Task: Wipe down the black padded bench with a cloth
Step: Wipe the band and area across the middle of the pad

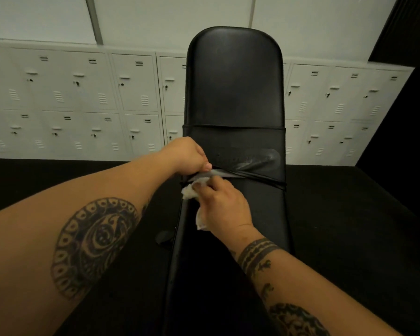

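My right hand (pixel 224 207) has its fingers curled round the white cloth (pixel 189 191), pressed to the black padded surface (pixel 233 81) mid-frame (at its left edge); my left hand (pixel 188 155) pinches a shiny black band (pixel 252 177) just above it.

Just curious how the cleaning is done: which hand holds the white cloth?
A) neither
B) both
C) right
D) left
C: the right hand grips the cloth against the bench at its left edge, while the left hand pinches a black strap.
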Motion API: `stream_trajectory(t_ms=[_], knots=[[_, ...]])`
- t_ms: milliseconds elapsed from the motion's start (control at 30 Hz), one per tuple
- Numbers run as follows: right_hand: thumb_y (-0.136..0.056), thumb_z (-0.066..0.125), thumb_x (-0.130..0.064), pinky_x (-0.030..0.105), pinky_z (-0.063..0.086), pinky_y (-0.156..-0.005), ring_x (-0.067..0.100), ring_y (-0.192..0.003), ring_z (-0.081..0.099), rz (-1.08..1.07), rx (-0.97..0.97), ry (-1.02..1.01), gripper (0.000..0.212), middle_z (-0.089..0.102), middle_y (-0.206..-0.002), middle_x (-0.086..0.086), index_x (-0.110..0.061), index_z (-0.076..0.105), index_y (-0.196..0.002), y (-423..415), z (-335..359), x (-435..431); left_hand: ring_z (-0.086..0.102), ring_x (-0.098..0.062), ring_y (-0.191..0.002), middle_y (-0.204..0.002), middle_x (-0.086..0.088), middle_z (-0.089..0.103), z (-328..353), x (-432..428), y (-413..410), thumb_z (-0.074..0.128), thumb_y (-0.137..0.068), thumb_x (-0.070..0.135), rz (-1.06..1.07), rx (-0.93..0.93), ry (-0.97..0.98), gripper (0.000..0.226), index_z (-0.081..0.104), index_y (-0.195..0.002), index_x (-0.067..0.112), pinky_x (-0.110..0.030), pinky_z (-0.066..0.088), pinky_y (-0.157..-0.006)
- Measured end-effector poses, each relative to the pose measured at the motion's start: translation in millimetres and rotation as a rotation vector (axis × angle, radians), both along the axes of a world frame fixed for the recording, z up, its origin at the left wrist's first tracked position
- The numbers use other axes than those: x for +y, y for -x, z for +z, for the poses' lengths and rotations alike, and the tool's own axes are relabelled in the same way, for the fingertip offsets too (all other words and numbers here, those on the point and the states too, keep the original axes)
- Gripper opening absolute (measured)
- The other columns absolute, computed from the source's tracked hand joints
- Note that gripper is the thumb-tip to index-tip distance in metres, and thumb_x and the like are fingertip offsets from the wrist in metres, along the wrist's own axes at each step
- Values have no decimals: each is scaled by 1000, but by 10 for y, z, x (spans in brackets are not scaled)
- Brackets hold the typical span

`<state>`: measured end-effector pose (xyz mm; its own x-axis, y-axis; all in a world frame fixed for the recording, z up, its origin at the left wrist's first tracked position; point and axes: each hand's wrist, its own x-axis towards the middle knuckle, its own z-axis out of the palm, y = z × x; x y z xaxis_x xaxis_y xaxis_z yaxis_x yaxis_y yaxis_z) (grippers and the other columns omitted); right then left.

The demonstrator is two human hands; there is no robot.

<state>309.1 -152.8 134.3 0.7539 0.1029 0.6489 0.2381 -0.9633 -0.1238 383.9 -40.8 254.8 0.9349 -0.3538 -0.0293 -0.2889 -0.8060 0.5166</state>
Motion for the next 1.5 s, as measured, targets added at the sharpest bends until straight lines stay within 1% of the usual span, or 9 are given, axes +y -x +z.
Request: stream_trajectory(t_ms=[133,233,500,733,833,1100,1300,1400,1500], knots=[[-88,63,-27,37,53,-71,28,-89,62,-193,34,-555,26,59,-108,4,-24,72,-112,-15,60,242,66,-22,-102,-100,-4,74,-18,-1,-25,76,-89,27,42,51,59,18,80,-103,15,-41,53,-98],[-95,58,-28,30,47,-74,23,-91,60,-230,51,-721,27,55,-111,3,-20,69,-118,-62,48,614,64,-20,-94,-96,-3,72,13,-25,-44,77,-88,22,90,113,128,17,78,-102,12,-37,51,-89],[-92,58,-25,39,53,-81,28,-102,58,91,206,-26,34,54,-123,8,-17,63,-125,-25,54,517,64,-29,-105,-108,-10,71,12,-88,-92,80,-84,26,160,164,100,31,74,-110,10,-41,50,-92],[-87,60,-32,40,51,-60,31,-80,60,33,-120,-265,29,61,-95,7,-19,70,-110,140,87,55,64,-26,-102,-106,-9,72,-17,-86,-123,79,-85,24,163,170,125,24,77,-105,10,-40,49,-90],[-84,66,-25,41,50,-57,32,-76,60,-59,-76,-301,25,58,-91,7,-20,71,-108,29,171,-158,64,-22,-94,-102,-7,73,-54,-101,-131,75,-87,15,160,188,161,17,77,-102,9,-37,50,-84],[-96,53,-33,38,50,-79,28,-95,61,-366,81,-461,29,56,-114,5,-23,66,-120,36,456,-573,66,-31,-113,-119,-13,71,-115,-65,-117,75,-87,32,144,99,100,38,74,-116,7,-46,52,-101],[-87,63,-27,39,48,-70,31,-90,60,-160,111,-361,26,54,-107,5,-23,65,-112,190,294,-227,66,-26,-105,-105,-4,74,-145,-79,-8,70,-92,31,78,15,21,16,80,-100,22,-47,52,-100],[-90,61,-31,37,51,-74,24,-90,60,-223,108,-427,25,53,-108,0,-27,65,-114,395,255,-452,54,-13,-108,-100,17,68,-265,59,117,68,-93,42,-45,-168,-125,8,71,-86,44,-46,39,-104],[-91,64,-30,29,46,-71,18,-87,60,-329,10,-594,23,53,-104,-4,-26,67,-113,688,136,-840,45,-11,-106,-101,20,66,-470,208,285,62,-98,42,-324,-606,-281,14,73,-106,43,-37,32,-97]])
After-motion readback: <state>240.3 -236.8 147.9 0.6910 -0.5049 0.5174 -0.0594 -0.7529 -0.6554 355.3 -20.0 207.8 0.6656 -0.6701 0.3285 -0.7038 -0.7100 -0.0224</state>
